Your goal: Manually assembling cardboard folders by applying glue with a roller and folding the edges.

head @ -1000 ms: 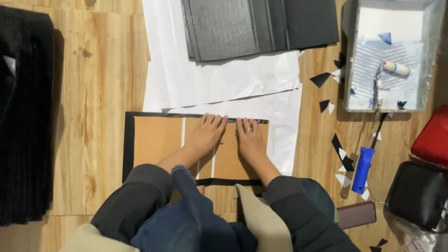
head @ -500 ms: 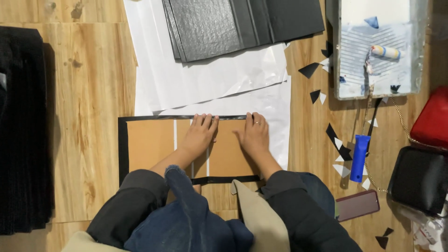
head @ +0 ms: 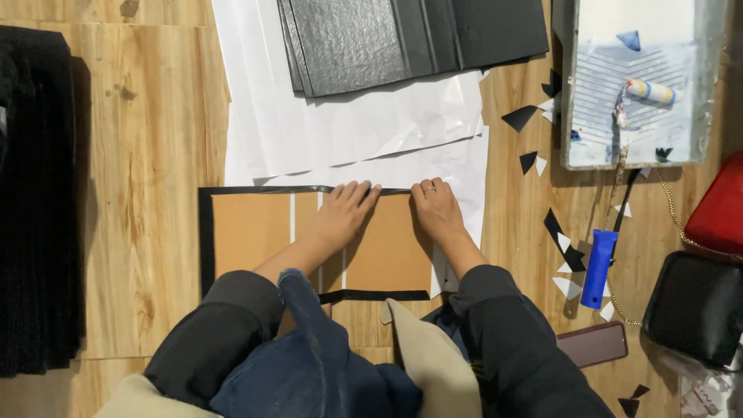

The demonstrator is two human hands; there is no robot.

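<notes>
A brown cardboard panel [head: 248, 232] with a black border lies flat on the wooden floor in front of me. My left hand [head: 340, 218] rests palm down on the panel, fingertips at its far black edge. My right hand [head: 437, 213], with a ring on one finger, presses flat beside it at the panel's far right corner. Neither hand holds anything. White paper sheets [head: 348, 131] lie under and beyond the panel.
Black textured covers [head: 410, 35] lie on the white paper at the top. A paint tray [head: 642, 147] with a small roller [head: 650, 91] sits top right. A blue-handled tool [head: 600, 259], black scraps, a phone [head: 592, 344], a black bag [head: 696, 310] and a black stack [head: 35, 201] surround me.
Both hands have slid to the right along the panel's far edge. The camera view shifted slightly.
</notes>
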